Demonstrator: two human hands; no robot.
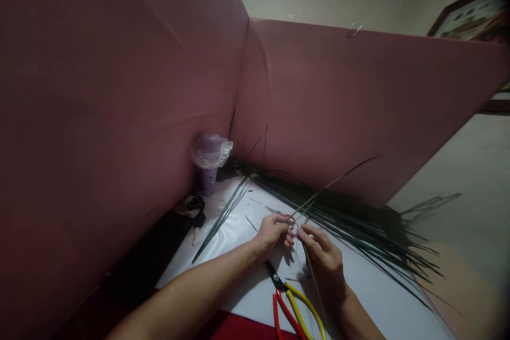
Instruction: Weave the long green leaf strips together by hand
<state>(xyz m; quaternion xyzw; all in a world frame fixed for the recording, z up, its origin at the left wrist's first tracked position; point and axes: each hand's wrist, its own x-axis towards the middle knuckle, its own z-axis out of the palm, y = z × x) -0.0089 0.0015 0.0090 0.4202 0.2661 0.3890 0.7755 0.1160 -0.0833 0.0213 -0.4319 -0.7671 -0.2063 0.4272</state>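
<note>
Stretches a bare left forearm (191,297) across the bottom of the frame, nearest the camera, with the right forearm (360,313) at lower right. Pinches a long narrow leaf strip (334,180) between thumb and fingers of the left hand (274,231), just below and right of centre, with a free end slanting toward upper right. Closes the fingertips of the right hand (324,252) on a hanging length of strip (315,276); cannot tell one strip from two here.

Shows no finished shape between the fingers. Looks, as a judgement, like an early stage, with plenty left lying loose: a broad bundle of green leaves (350,223) at centre right, a few loose leaves (219,224) left of the hands.

Has large scissors (276,278) with red and yellow handles at lower centre, and small scissors (274,211) with red handles partly behind the left hand, all over a white work surface (398,297). Includes farther out a purple tumbler (207,179) under clear plastic, pink panels (99,90) behind, a framed picture (474,13) at upper right. Offers no readable brand, label or writing; bears marks on the tumbler too small to make out.
</note>
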